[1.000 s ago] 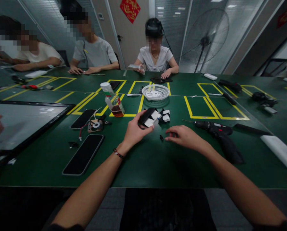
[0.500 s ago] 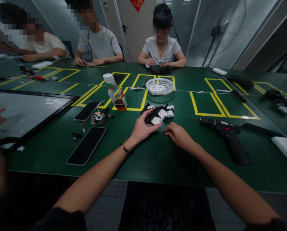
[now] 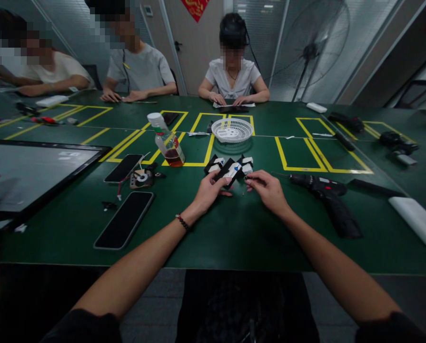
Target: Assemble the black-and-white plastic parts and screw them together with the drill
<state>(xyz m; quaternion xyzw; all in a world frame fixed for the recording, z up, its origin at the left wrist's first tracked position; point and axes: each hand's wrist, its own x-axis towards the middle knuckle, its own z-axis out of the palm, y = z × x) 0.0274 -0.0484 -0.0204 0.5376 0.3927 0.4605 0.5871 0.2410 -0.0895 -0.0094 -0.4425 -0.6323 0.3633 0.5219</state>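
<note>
My left hand (image 3: 209,191) is closed on a black and white plastic part (image 3: 232,170), with its thumb across the white face. To the right of it, my right hand (image 3: 268,189) pinches a small item at its fingertips, too small to name. Similar black and white pieces (image 3: 214,163) lie on the green table (image 3: 216,233) just behind the held part. A white plastic basket (image 3: 232,131) stands beyond them. On the right lies a black cordless drill (image 3: 327,190), its long bit pointing towards my right hand.
A bottle of dark liquid (image 3: 168,143), two phones (image 3: 125,221) and a small wired component (image 3: 141,177) stand or lie left of my hands. A large framed panel (image 3: 48,176) covers the far left. White power bank (image 3: 416,221) at right. People sit across the table.
My left hand has turned the plastic part to a steeper slant. My right hand has lifted and moved closer to it. The view has shifted slightly to the right.
</note>
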